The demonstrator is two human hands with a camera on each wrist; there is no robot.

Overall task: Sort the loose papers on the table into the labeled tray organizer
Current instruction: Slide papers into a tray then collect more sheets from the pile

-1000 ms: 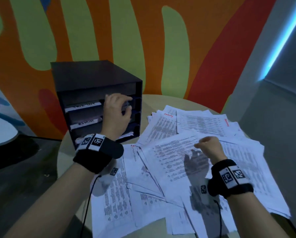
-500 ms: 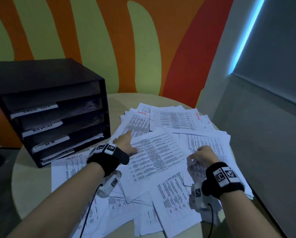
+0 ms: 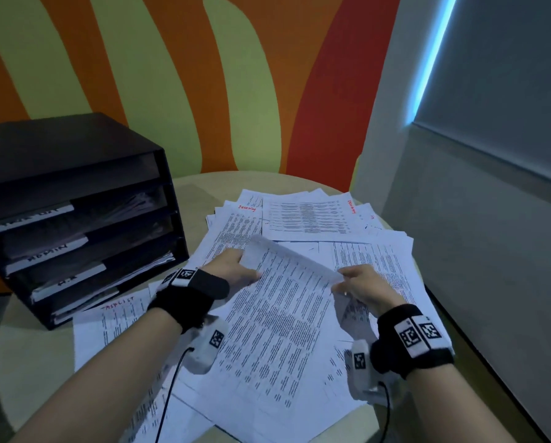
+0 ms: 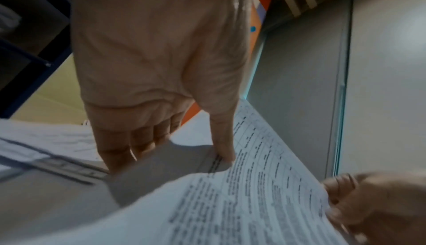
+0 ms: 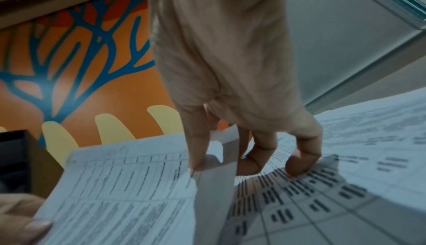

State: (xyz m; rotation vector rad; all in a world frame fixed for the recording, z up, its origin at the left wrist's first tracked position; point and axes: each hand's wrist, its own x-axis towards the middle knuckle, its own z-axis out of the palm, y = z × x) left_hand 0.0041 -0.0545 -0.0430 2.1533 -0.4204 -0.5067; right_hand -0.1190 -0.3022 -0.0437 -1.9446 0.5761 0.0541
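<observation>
The top sheet point(image 3: 280, 314), light, limp and easily creased, is pinched at its far corners by the left hand point(image 3: 232, 266) and right hand point(image 3: 363, 286); both edges are best supported.

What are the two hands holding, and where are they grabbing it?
One printed sheet. The left hand pinches its far edge near the left corner, and the right hand pinches the same edge near the right corner.

Tray organizer point(image 3: 76, 219) top label, sheets' print: too blurry.

Thin matt printed paper sheets point(image 3: 277, 318), matt black organizer point(image 3: 76, 161), smooth pale tabletop point(image 3: 34, 356)
</observation>
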